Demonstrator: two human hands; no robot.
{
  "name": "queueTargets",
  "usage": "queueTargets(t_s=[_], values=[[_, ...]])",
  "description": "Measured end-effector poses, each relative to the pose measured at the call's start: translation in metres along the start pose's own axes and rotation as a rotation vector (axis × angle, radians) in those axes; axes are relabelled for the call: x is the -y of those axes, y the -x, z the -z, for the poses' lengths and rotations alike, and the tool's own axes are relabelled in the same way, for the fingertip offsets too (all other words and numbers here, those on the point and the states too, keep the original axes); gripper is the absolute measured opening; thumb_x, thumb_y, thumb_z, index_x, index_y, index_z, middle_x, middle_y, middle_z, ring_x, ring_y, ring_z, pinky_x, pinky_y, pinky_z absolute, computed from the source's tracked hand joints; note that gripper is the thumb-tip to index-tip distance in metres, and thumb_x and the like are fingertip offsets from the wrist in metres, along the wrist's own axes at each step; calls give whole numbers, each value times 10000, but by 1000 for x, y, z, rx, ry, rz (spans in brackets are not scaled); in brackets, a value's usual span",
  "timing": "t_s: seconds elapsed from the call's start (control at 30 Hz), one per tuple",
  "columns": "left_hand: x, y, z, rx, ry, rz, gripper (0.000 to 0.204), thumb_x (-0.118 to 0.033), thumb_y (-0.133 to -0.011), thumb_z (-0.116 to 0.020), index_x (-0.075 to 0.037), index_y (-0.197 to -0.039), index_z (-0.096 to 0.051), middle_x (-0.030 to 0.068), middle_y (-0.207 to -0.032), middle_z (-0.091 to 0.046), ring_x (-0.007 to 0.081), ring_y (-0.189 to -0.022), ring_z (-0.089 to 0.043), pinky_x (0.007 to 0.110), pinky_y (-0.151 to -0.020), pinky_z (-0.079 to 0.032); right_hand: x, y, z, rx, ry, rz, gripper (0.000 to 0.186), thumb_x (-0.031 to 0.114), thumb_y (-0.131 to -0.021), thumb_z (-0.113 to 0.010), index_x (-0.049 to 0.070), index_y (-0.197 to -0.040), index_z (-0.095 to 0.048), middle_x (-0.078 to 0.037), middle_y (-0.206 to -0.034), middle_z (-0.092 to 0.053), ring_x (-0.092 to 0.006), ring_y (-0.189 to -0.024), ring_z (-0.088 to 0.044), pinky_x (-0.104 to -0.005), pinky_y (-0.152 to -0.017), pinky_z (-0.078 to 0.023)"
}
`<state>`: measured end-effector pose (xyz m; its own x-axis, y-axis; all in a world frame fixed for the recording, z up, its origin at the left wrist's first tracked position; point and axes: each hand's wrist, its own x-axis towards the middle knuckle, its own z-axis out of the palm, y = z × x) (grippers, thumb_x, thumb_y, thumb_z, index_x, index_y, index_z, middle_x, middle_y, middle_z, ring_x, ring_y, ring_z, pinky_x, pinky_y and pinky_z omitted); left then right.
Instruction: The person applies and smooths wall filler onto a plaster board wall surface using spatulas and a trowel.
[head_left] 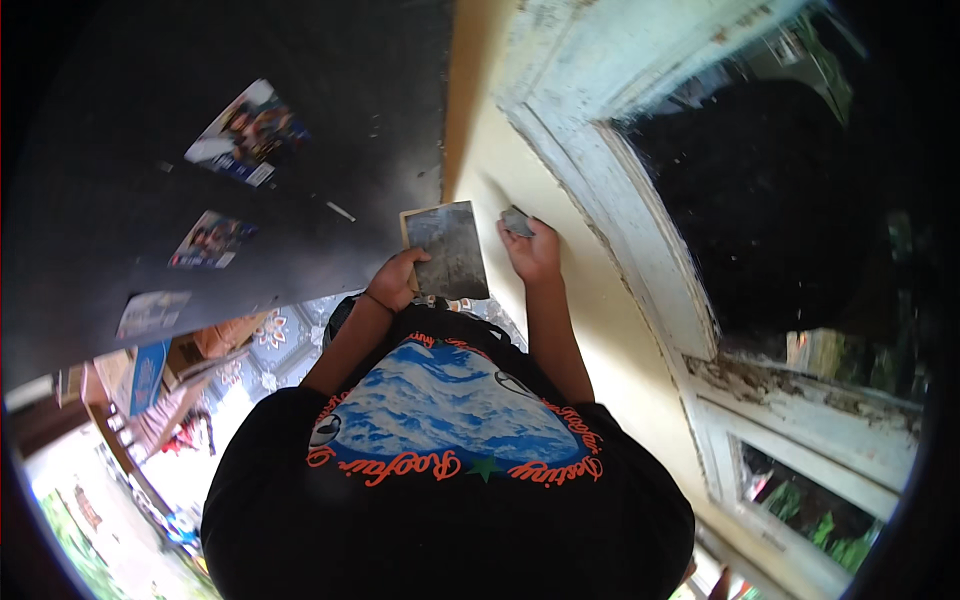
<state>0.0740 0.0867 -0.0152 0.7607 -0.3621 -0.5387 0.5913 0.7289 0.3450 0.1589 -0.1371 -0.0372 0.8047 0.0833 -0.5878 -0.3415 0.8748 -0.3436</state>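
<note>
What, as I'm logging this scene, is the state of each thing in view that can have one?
Left hand: closed on the grey board's edge, thumb over its face
Grey board: held, face smudged
Right hand: closed around the small grey piece
Small grey piece: held; contact with the wall unclear
Three printed pictures: flat against the dark surface, apart
Dark surface: specked
White window frame: paint worn, patchy

The left hand is curled into a grip — thumb laid on top. The right hand is held slightly farther forward — fingers bent. Both forearms are stretched forward.
</note>
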Motion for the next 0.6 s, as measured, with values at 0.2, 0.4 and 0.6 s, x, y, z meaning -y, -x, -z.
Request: queueTargets(t_s=[0.2, 0.4, 0.6], values=[[-8, -9, -17, 48, -32, 157, 359, -79, -762, -427, 40, -1100, -422, 154, -1037, -526, 269, -967, -526, 387, -857, -417, 18, 57, -18, 26, -51, 74, 300, 4, -782, -366, -25, -1081, -350, -180, -1091, -401, -332, -1021, -410, -499, -898, -340], [8, -38, -33, 88, -128, 294, 363, -75, -763, -430, 40, -1107, -414, 144, -1044, -521, 273, -952, -533, 398, -845, -427, 37, 87, -4, -226, -156, 123, 298, 7, -805, -307, -55, -1094, -348, -202, -1119, -426, -320, -1075, -411, -479, -943, -326], [22, -40, -48, 80, -197, 316, 339, -72, -759, -429, 25, -1084, -427, 139, -1033, -522, 277, -951, -533, 413, -851, -423, 62, 144, 6, -11, -97, 221, 324, 3, -803, -311, -29, -1122, -356, -197, -1112, -438, -322, -1050, -437, -483, -915, -347]])
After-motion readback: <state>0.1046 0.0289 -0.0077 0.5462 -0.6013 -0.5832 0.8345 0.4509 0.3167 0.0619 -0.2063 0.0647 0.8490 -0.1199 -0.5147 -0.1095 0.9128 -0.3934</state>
